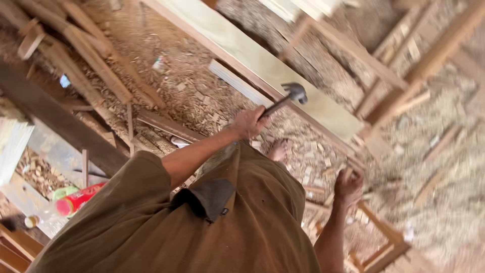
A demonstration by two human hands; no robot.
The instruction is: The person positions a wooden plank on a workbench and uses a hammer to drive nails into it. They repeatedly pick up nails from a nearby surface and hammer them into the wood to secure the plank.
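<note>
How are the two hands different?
The left hand is closed round a hammer; the right hand holds no tool that I can see, and its fingers curl near a wooden frame. The left hand is raised in front of a pale board; the right hand sits lower. Both are bare, above a floor of wood chips.

— How many hammers have I got here?
— 1 hammer (294, 93), gripped in my 1 raised hand (248, 122); my other hand (348, 186) makes 2.
— And bare feet showing?
— 1 foot (278, 150), down on the wood chips.
— Boards?
— 1 long pale board (262, 65) lying across the floor.
— Bottles?
— 1 red bottle (76, 200). The scattered wooden slats are too jumbled for me to count.
</note>
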